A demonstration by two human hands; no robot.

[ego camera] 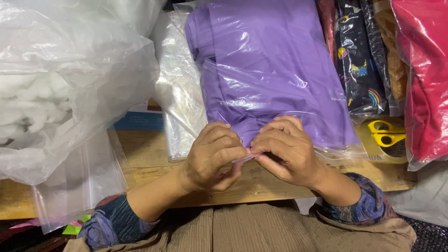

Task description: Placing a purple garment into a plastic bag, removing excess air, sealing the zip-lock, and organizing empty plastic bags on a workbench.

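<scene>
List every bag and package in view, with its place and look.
Clear bag, centre, both hands pinch its edge: folded purple cloth.
Big clear bag, left: white stuffing.
Empty clear bags, beside the purple one.
Bagged dark patterned cloth, right.
Bagged red cloth, far right.

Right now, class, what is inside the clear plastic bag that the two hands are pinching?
Inside the clear plastic bag lies a folded purple cloth. Both hands pinch the near edge, hiding the seal there. Anything beneath the cloth is covered.
</scene>
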